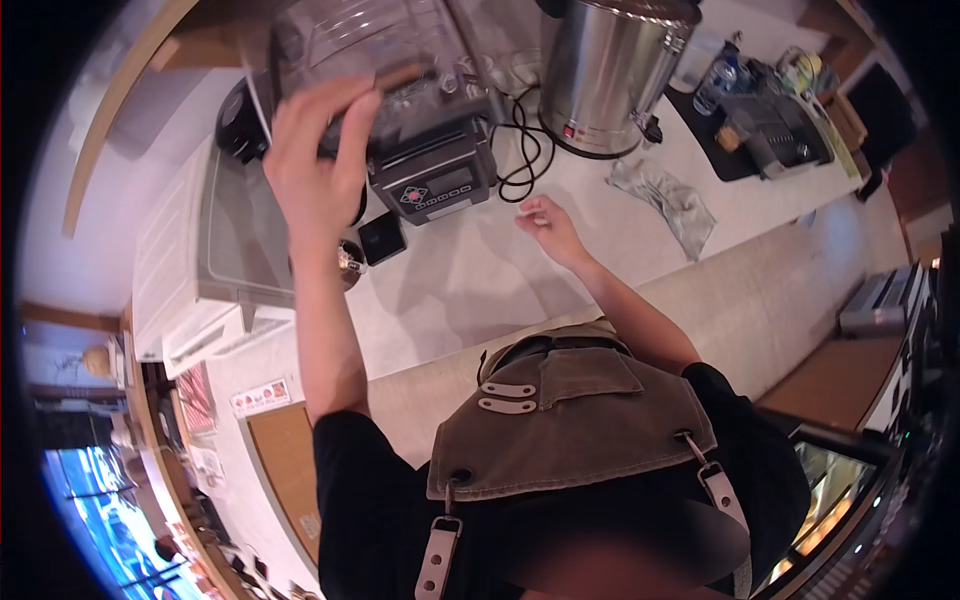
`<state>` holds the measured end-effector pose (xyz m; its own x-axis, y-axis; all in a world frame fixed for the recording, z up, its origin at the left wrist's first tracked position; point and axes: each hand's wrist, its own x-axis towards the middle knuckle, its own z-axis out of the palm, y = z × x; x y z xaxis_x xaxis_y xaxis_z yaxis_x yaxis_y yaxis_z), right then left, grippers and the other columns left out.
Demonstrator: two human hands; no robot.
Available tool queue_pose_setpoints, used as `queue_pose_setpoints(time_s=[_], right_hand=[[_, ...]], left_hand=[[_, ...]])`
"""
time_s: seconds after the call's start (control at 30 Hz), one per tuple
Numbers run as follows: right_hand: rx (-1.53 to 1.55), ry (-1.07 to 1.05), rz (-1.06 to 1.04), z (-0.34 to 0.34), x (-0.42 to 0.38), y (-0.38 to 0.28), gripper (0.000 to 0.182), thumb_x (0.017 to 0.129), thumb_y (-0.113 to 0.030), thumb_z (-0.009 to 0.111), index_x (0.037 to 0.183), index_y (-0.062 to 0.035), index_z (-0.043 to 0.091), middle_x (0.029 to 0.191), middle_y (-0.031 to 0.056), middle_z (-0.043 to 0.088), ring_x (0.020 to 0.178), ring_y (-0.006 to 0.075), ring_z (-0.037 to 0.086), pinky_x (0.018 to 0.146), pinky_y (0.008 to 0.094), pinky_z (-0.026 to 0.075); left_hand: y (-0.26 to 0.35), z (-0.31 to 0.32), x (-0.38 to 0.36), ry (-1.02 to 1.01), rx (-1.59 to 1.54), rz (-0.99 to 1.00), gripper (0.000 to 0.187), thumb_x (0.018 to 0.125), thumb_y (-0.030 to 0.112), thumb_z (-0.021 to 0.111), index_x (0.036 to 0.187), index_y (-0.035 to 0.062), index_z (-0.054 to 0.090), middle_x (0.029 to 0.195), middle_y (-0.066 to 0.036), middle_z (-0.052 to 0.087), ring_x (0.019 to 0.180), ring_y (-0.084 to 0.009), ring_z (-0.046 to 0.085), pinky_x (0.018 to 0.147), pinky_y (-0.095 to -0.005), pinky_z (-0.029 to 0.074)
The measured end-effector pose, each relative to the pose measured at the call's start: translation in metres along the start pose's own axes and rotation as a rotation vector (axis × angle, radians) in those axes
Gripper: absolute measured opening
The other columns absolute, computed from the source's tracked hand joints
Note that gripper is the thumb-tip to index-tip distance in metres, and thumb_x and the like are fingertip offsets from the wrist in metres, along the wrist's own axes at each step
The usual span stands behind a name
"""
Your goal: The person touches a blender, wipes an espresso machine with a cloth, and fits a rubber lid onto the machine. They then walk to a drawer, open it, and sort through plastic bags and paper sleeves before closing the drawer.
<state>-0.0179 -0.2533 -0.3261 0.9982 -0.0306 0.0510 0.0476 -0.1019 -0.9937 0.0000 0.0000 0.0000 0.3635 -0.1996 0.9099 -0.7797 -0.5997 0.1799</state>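
Note:
My left hand (318, 150) is raised at the upper left, in front of a clear plastic cover (365, 35) over a black blender base (435, 180). Its thumb and fingers are apart, and nothing shows between them. Over the counter (460, 290), to the right of the base, my right hand (552, 232) hovers with its fingers curled and the fingertips close together; whatever they might hold is too small to make out. A black square pad (382, 238) lies at the base's lower left.
A steel urn (612, 75) stands behind my right hand, with a black cable (528, 165) beside it. A grey cloth (668, 200) lies to its right. Farther right, a black mat (705, 135) bears a bottle (715, 85). A grey-topped appliance (245, 235) is at the left.

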Motion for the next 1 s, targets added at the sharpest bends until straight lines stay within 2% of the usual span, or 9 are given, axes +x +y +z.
queue_pose_setpoints(time_s=[0.07, 0.1, 0.17, 0.33, 0.53, 0.63, 0.73, 0.83, 1.0], right_hand=[[0.022, -0.049, 0.098, 0.010, -0.023, 0.008, 0.018, 0.094, -0.012, 0.073, 0.108, -0.0033, 0.066, 0.102, 0.0069, 0.071, 0.096, 0.0164, 0.068, 0.084, 0.0321, 0.055], [-0.006, -0.043, 0.115, -0.040, -0.032, 0.023, 0.017, 0.094, -0.011, 0.073, 0.108, -0.0030, 0.066, 0.101, 0.0065, 0.071, 0.095, 0.0160, 0.068, 0.084, 0.0320, 0.054], [0.026, -0.026, 0.118, -0.046, -0.043, 0.038, 0.016, 0.094, -0.010, 0.072, 0.106, -0.0024, 0.067, 0.100, 0.0056, 0.071, 0.094, 0.0153, 0.067, 0.084, 0.0317, 0.054], [0.146, 0.077, 0.118, -0.053, -0.054, 0.065, 0.013, 0.095, -0.007, 0.071, 0.106, -0.0018, 0.066, 0.100, 0.0040, 0.071, 0.092, 0.0134, 0.067, 0.085, 0.0302, 0.054], [0.192, 0.116, 0.126, -0.056, -0.063, 0.066, 0.010, 0.095, -0.005, 0.070, 0.104, -0.0012, 0.065, 0.097, 0.0029, 0.069, 0.089, 0.0121, 0.065, 0.084, 0.0287, 0.053], [0.171, 0.107, 0.107, -0.055, -0.062, 0.066, 0.009, 0.097, -0.003, 0.068, 0.104, -0.0017, 0.064, 0.096, 0.0005, 0.066, 0.090, 0.0092, 0.062, 0.084, 0.0266, 0.051], [0.106, 0.104, 0.082, -0.054, -0.064, 0.062, 0.009, 0.096, -0.004, 0.069, 0.103, -0.0011, 0.064, 0.093, 0.0030, 0.068, 0.086, 0.0117, 0.064, 0.082, 0.0284, 0.053], [0.046, 0.111, 0.079, -0.056, -0.068, 0.058, 0.009, 0.095, -0.005, 0.069, 0.101, -0.0008, 0.065, 0.092, 0.0057, 0.070, 0.084, 0.0143, 0.067, 0.080, 0.0300, 0.055], [0.034, 0.095, 0.060, -0.057, -0.077, 0.058, 0.009, 0.094, -0.005, 0.070, 0.102, -0.0008, 0.066, 0.091, 0.0066, 0.071, 0.083, 0.0149, 0.068, 0.078, 0.0300, 0.055]], left_hand=[[-0.019, 0.002, -0.038, 0.021, -0.012, -0.082, 0.009, 0.091, 0.007, 0.077, 0.099, 0.0071, 0.077, 0.101, -0.007, 0.077, 0.093, -0.0232, 0.069, 0.088, -0.0328, 0.050], [-0.010, 0.042, -0.064, 0.044, -0.024, -0.134, 0.008, 0.091, 0.006, 0.076, 0.099, 0.0064, 0.077, 0.100, -0.007, 0.077, 0.092, -0.0223, 0.069, 0.086, -0.0325, 0.049], [-0.021, 0.057, -0.091, 0.017, -0.023, -0.168, 0.008, 0.092, 0.007, 0.076, 0.099, 0.0067, 0.077, 0.101, -0.006, 0.077, 0.090, -0.0216, 0.068, 0.088, -0.0331, 0.047], [-0.055, 0.094, -0.134, -0.108, 0.026, -0.278, 0.010, 0.096, 0.012, 0.073, 0.102, 0.0046, 0.075, 0.104, -0.007, 0.076, 0.098, -0.0241, 0.067, 0.092, -0.0354, 0.049], [-0.088, 0.122, -0.154, -0.066, 0.097, -0.150, 0.009, 0.096, 0.010, 0.072, 0.105, 0.0080, 0.073, 0.103, -0.005, 0.074, 0.098, -0.0255, 0.066, 0.093, -0.0379, 0.045], [-0.089, 0.123, -0.159, -0.084, 0.137, -0.177, 0.010, 0.099, 0.012, 0.069, 0.106, 0.0076, 0.073, 0.108, -0.006, 0.075, 0.103, -0.0272, 0.066, 0.098, -0.0398, 0.046], [-0.083, 0.127, -0.158, -0.038, 0.161, -0.156, 0.009, 0.098, 0.011, 0.069, 0.106, 0.0080, 0.072, 0.108, -0.005, 0.074, 0.103, -0.0267, 0.065, 0.109, -0.0458, 0.040], [-0.065, 0.134, -0.159, 0.038, 0.159, -0.249, 0.010, 0.099, 0.013, 0.069, 0.107, 0.0081, 0.072, 0.111, -0.005, 0.073, 0.111, -0.0276, 0.065, 0.118, -0.0514, 0.032], [-0.052, 0.144, -0.163, 0.132, 0.123, -0.344, 0.012, 0.099, 0.012, 0.069, 0.109, 0.0080, 0.072, 0.114, -0.005, 0.073, 0.125, -0.0298, 0.061, 0.124, -0.0561, 0.022]])
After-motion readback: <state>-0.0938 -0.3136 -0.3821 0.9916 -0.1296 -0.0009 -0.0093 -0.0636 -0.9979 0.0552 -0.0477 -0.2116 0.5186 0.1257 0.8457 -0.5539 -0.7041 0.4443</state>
